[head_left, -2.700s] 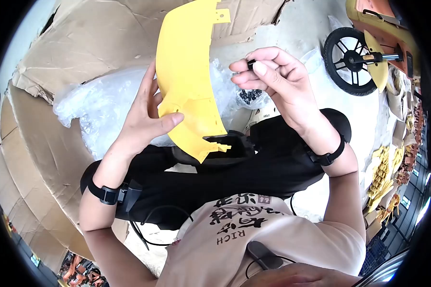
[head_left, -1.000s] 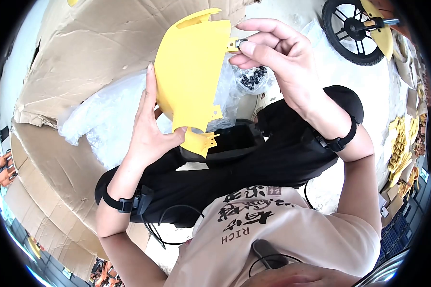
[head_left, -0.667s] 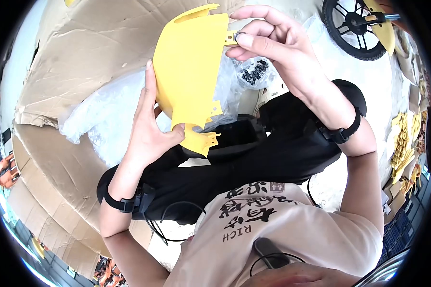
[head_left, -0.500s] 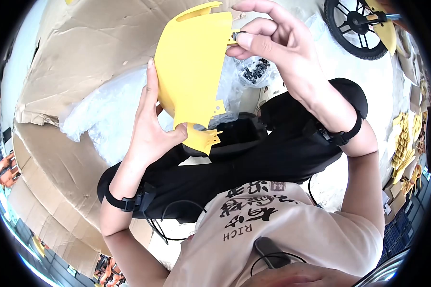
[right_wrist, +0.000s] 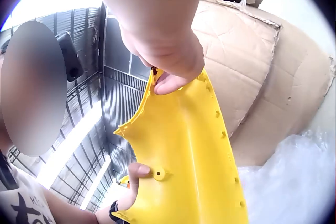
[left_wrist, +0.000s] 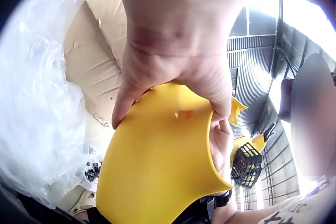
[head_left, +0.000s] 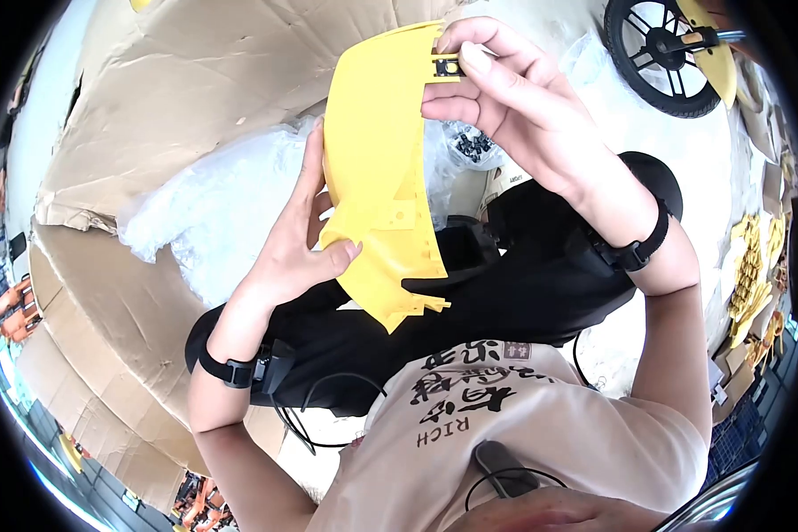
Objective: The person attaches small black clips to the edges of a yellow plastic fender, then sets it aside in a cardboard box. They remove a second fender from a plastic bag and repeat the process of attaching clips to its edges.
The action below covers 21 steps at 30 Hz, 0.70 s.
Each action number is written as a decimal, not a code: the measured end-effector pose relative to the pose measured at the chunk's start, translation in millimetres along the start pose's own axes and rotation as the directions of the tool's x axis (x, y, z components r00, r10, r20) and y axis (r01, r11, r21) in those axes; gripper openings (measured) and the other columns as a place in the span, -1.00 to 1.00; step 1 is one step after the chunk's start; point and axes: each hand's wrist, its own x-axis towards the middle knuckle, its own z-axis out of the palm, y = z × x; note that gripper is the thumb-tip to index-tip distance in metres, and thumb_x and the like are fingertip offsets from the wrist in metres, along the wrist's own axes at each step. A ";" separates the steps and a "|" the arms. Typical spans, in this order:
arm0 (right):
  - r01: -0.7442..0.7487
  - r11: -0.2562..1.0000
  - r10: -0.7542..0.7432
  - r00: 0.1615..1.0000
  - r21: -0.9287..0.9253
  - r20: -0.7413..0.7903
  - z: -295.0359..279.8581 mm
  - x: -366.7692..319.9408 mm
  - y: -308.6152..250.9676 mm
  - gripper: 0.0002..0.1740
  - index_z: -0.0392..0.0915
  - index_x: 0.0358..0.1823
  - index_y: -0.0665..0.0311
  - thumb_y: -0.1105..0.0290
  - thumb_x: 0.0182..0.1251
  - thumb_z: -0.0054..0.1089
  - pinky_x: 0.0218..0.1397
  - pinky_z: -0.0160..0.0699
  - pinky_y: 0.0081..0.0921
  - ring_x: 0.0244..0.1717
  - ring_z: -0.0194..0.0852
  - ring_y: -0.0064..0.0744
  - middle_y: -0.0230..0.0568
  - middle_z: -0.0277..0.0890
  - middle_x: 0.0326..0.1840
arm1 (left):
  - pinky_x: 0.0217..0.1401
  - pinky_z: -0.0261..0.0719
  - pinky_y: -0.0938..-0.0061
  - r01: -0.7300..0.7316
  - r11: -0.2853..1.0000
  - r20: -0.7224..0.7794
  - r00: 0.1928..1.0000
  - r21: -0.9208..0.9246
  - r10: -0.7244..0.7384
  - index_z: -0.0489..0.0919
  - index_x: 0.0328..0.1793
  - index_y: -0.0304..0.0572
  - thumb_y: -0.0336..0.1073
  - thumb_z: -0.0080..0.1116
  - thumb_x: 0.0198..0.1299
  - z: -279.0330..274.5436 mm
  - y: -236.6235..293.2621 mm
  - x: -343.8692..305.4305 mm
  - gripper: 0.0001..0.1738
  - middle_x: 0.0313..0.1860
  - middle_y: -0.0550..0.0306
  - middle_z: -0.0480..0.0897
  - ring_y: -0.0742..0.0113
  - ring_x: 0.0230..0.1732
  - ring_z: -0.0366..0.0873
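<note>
- The left hand [head_left: 297, 253] is in the middle of the head view. It holds the yellow plastic cover [head_left: 377, 177] by its lower half, with the thumb bent over the front and the fingers behind.
- The cover stands up tall in the upper middle of the frame, above the person's lap.
- The right hand [head_left: 505, 106] is at the top, right of the middle. Its thumb and fingers are bent close and pinch a small black part [head_left: 443, 66] against the little tab on the cover's top edge.
- In the left wrist view the palm wraps round the cover's top edge.
- Clear plastic wrap [head_left: 213, 204] lies left of the hands on brown cardboard [head_left: 177, 80].
- A black wheel [head_left: 661, 53] sits in the upper right corner.
</note>
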 end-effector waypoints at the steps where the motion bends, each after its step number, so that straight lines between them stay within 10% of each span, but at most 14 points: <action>1: -0.009 1.000 0.009 0.999 0.005 -0.043 2.5 -0.7 2.0 -0.64 0.45 0.10 0.33 0.25 0.44 0.21 0.15 0.64 -0.46 0.03 0.66 -0.36 -0.18 0.58 0.04 | 0.53 0.14 0.20 -0.032 0.999 0.044 0.998 -0.019 0.033 -0.35 0.70 0.01 -0.28 0.19 -0.10 -3.3 -2.2 0.1 0.27 0.61 -0.15 0.05 0.03 0.51 0.22; 6: 0.016 0.932 -0.087 0.980 -0.362 -0.179 -4.6 -3.7 4.3 -0.50 0.50 0.12 0.32 0.11 0.34 0.33 -0.02 0.57 -0.50 -0.09 0.61 -0.43 -0.16 0.54 0.07 | 0.51 0.20 0.22 0.046 0.986 0.102 0.994 -0.162 -0.030 -0.32 0.70 0.05 -0.37 0.17 -0.11 -4.6 2.0 -3.3 0.25 0.60 -0.13 0.09 0.05 0.44 0.32; 8: 0.178 0.499 -0.335 0.942 -0.848 0.000 -9.9 -3.2 -1.8 -0.50 0.57 0.13 0.30 0.07 0.35 0.30 0.11 0.53 -0.43 0.00 0.60 -0.42 -0.20 0.58 0.03 | 0.52 0.15 0.22 0.035 0.976 0.126 0.992 -0.213 -0.008 -0.27 0.70 0.02 -0.20 0.25 -0.13 -5.0 0.8 -4.3 0.28 0.52 -0.17 0.25 0.04 0.42 0.36; 12: 0.352 0.493 -0.382 0.909 -0.796 0.165 -8.1 3.1 -1.1 -0.49 0.61 0.14 0.29 0.04 0.35 0.27 0.24 0.46 -0.41 0.10 0.57 -0.40 -0.21 0.61 0.05 | 0.51 0.14 0.23 0.073 0.977 0.217 0.976 -0.202 -0.028 -0.23 0.71 0.00 -0.04 0.29 -0.17 -11.5 0.5 -6.1 0.31 0.43 -0.19 0.36 0.03 0.39 0.38; 14: 0.112 0.876 -0.035 0.985 -0.468 0.169 -6.8 -0.8 -6.1 -0.40 0.47 0.28 0.34 0.03 0.41 0.14 0.44 0.25 -0.30 0.37 0.37 -0.22 -0.05 0.44 0.31 | 0.50 0.14 0.24 0.046 0.980 0.171 0.985 -0.195 -0.012 -0.21 0.71 0.00 -0.01 0.31 -0.18 -8.2 6.2 -7.2 0.32 0.39 -0.20 0.40 0.04 0.36 0.40; 21: 0.062 0.904 -0.080 0.996 -0.423 -0.026 3.7 -2.6 0.4 -0.49 0.62 0.13 0.32 0.09 0.32 0.34 0.28 0.43 -0.47 0.13 0.56 -0.46 -0.21 0.65 0.03 | 0.54 0.09 0.24 0.093 0.969 0.206 0.978 -0.228 -0.045 -0.21 0.70 -0.06 -0.02 0.34 -0.17 -7.5 6.7 -6.3 0.33 0.46 -0.20 0.33 0.03 0.46 0.31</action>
